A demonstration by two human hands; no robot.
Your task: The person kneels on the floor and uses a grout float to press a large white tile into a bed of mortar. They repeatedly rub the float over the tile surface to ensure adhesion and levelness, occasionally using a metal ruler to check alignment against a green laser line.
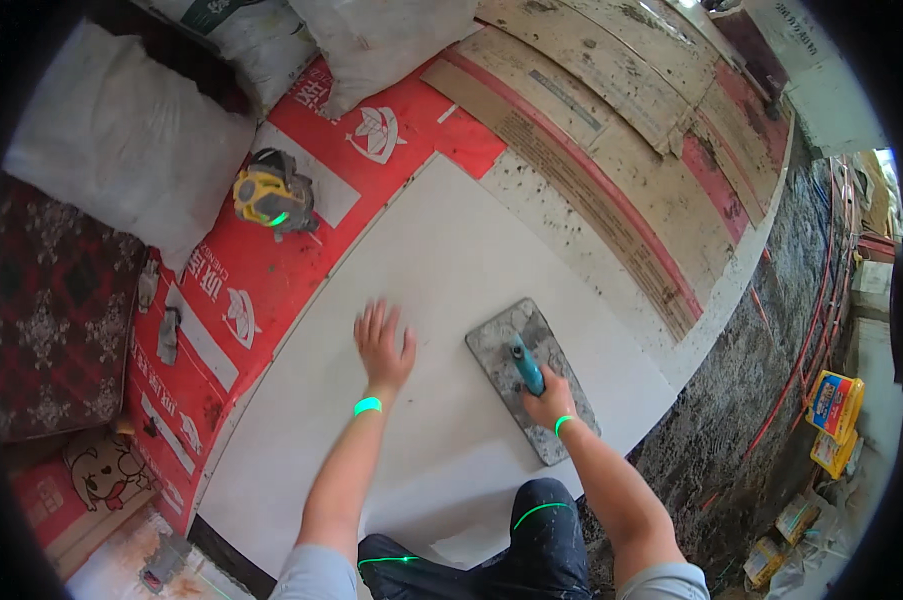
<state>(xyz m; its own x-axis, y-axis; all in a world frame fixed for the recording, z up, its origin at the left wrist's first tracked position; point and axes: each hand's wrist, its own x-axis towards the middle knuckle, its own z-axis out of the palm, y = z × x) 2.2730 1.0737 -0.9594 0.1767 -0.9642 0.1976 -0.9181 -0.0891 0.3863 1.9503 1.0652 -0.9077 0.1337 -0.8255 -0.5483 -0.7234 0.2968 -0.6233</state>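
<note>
My right hand (548,401) is wrapped round the teal handle of a grey, stained rectangular float (501,345). The float lies flat on a large pale tile (441,250), right of its middle. My left hand (383,345) is spread palm-down at the tile's middle, left of the float, fingers apart and slightly blurred. Whether it presses on the tile or hovers just over it I cannot tell. Bright green light shows on both wrists and across my dark trousers (531,540), whose knees are at the tile's near edge.
A yellow and black laser level (271,192) stands on red printed sheeting (236,290) along the tile's left edge. White sacks (121,130) sit behind it. Flattened cardboard (611,130) covers the floor beyond. Dark rough mortar (691,470), red pipes (821,310) and yellow packages (833,403) are at right.
</note>
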